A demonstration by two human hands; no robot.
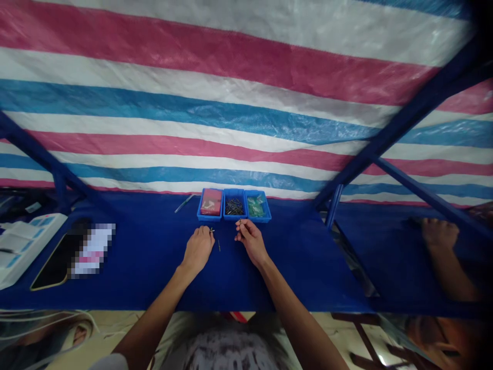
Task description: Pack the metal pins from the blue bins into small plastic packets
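Observation:
My left hand (197,250) rests low over the blue table, fingers curled, with a small brass-coloured metal piece (211,230) held at the fingertips. A thin metal pin (219,245) lies on the table between my hands. My right hand (251,241) is in a pinch just in front of the bins, on a tiny thing too small to make out. Past my hands, three blue bins stand side by side: the left bin (210,218) holds a pink-red packet (211,201), the middle bin (235,217) many small metal pieces (234,206), the right bin (263,219) green-tinted plastic bags (255,206).
A pen (184,203) lies left of the bins. Farther left are a dark phone (57,259) and a white tray-like case (29,244). Blue frame bars (348,172) slant up on both sides before a striped tarp (215,118). Another person's hand (440,234) is at far right.

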